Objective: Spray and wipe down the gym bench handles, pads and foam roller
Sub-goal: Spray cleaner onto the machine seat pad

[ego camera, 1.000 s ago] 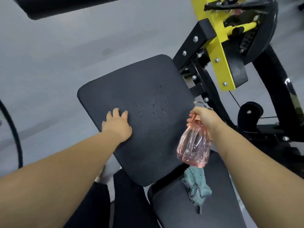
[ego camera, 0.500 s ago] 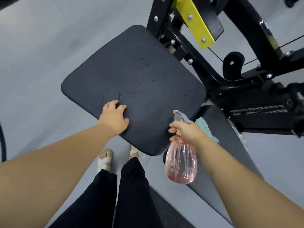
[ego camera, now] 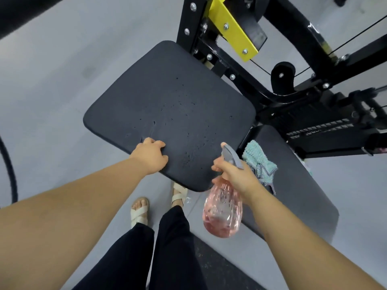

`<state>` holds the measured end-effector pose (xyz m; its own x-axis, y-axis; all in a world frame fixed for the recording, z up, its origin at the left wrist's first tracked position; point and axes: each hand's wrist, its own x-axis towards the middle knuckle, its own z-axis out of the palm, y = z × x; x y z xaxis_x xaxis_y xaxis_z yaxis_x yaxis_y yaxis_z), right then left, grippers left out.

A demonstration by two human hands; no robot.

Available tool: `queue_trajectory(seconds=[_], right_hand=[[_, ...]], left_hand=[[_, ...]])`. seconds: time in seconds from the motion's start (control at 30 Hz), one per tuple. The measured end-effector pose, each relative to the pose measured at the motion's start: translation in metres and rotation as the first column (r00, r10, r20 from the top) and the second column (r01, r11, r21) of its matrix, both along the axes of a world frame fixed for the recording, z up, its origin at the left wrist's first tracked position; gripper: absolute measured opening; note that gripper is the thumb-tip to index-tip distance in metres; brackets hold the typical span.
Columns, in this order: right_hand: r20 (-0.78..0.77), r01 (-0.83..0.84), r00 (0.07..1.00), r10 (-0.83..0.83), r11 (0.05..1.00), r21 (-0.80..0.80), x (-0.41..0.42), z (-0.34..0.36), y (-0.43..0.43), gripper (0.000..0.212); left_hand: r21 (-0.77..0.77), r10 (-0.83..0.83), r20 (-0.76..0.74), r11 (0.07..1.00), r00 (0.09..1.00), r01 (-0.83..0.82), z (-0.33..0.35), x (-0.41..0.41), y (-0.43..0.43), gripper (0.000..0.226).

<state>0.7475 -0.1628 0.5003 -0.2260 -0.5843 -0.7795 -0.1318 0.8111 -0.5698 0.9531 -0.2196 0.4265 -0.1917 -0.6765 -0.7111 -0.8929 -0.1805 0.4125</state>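
A large black bench pad [ego camera: 167,101] fills the middle of the view, speckled with spray droplets. My left hand [ego camera: 149,152] grips its near edge, fingers curled onto the top. My right hand [ego camera: 234,174] holds a pink translucent spray bottle [ego camera: 223,208] by its neck, the grey nozzle pointing toward the pad. A teal cloth [ego camera: 258,162] lies crumpled on the lower black seat pad [ego camera: 297,185], just behind my right hand.
The black machine frame with a yellow plate [ego camera: 232,32] and a weight stack [ego camera: 322,130] rises behind the pads on the right. Grey floor lies to the left. My feet in white sandals [ego camera: 140,212] stand below the pad, beside a dark floor mat [ego camera: 219,264].
The view has tilted down and nearer to the pad. My left hand slid from flat on the pad's surface to its near edge. More droplets show on the pad.
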Motion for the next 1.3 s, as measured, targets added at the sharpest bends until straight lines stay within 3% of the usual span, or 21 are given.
queue_trajectory(seconds=[0.07, 0.13, 0.17, 0.23, 0.33, 0.4, 0.5, 0.6, 0.67, 0.8, 0.83, 0.9, 0.97, 1.0, 1.1, 1.17, 1.3], right_hand=[[0.032, 0.01, 0.999, -0.005, 0.989, -0.147, -0.01, 0.01, -0.011, 0.009], [0.04, 0.061, 0.998, -0.052, 0.961, -0.27, -0.016, 0.019, -0.028, 0.009], [0.038, 0.093, 0.996, -0.085, 0.943, -0.32, -0.017, 0.021, -0.037, 0.007], [0.033, 0.124, 0.992, -0.122, 0.9, -0.419, -0.017, 0.028, -0.059, 0.007], [0.09, 0.177, 0.984, -0.152, 0.83, -0.528, -0.013, 0.033, -0.089, 0.012], [0.125, 0.207, 0.978, -0.165, 0.804, -0.557, -0.018, 0.033, -0.108, 0.027], [0.166, 0.2, 0.977, -0.132, 0.836, -0.511, -0.028, 0.026, -0.125, 0.025], [0.142, 0.043, 0.99, 0.018, 0.909, -0.415, -0.036, 0.011, -0.137, 0.011], [0.121, -0.019, 0.99, 0.07, 0.925, -0.379, -0.04, -0.002, -0.147, 0.024], [0.084, 0.031, 0.996, 0.003, 0.916, -0.4, -0.06, -0.022, -0.186, 0.044], [0.055, 0.017, 0.998, 0.006, 0.913, -0.407, -0.067, -0.026, -0.2, 0.047], [-0.008, 0.021, 1.0, -0.027, 0.908, -0.418, -0.081, -0.035, -0.227, 0.053], [-0.058, 0.067, 0.993, -0.099, 0.907, -0.415, -0.096, -0.047, -0.255, 0.059], [-0.081, 0.085, 0.988, -0.13, 0.905, -0.417, -0.103, -0.056, -0.271, 0.063], [-0.111, 0.122, 0.977, -0.184, 0.9, -0.419, -0.113, -0.081, -0.304, 0.056], [-0.126, 0.124, 0.974, -0.187, 0.911, -0.394, -0.112, -0.097, -0.321, 0.053], [-0.194, 0.02, 0.977, -0.093, 0.937, -0.348, -0.096, -0.126, -0.341, 0.067]], left_hand=[[0.18, 0.092, -0.257, 0.983, 0.962, -0.046, 0.012, -0.01, -0.005, 0.061], [0.404, 0.162, -0.472, 0.913, 0.866, 0.049, 0.029, -0.024, -0.012, 0.08], [0.441, 0.144, -0.528, 0.889, 0.837, 0.125, 0.036, -0.032, -0.013, 0.088], [0.412, 0.136, -0.619, 0.895, 0.773, 0.173, 0.043, -0.049, -0.019, 0.088], [0.187, 0.129, -0.657, 0.982, 0.743, -0.005, 0.043, -0.071, -0.031, 0.085], [-0.014, 0.073, -0.608, 0.995, 0.791, -0.102, 0.037, -0.081, -0.046, 0.091], [-0.17, 0.064, -0.531, 0.969, 0.845, -0.18, 0.028, -0.088, -0.066, 0.088], [-0.312, 0.122, -0.457, 0.905, 0.881, -0.288, 0.02, -0.102, -0.087, 0.08], [-0.367, 0.139, -0.412, 0.879, 0.9, -0.303, 0.015, -0.115, -0.102, 0.082], [-0.289, 0.135, -0.455, 0.913, 0.88, -0.289, 0.01, -0.127, -0.139, 0.094], [-0.274, 0.151, -0.405, 0.921, 0.902, -0.278, 0.006, -0.126, -0.15, 0.096], [-0.247, 0.215, -0.164, 0.936, 0.963, -0.251, -0.002, -0.118, -0.165, 0.095], [-0.166, 0.245, 0.086, 0.959, 0.966, -0.229, -0.012, -0.109, -0.174, 0.1], [-0.107, 0.252, 0.14, 0.965, 0.958, -0.238, -0.018, -0.108, -0.177, 0.105], [0.033, 0.198, 0.196, 0.978, 0.96, -0.208, -0.028, -0.112, -0.179, 0.121], [0.046, 0.144, 0.252, 0.986, 0.957, -0.161, -0.033, -0.119, -0.178, 0.126], [0.067, 0.113, 0.303, 0.988, 0.946, -0.139, -0.039, -0.122, -0.187, 0.128]])
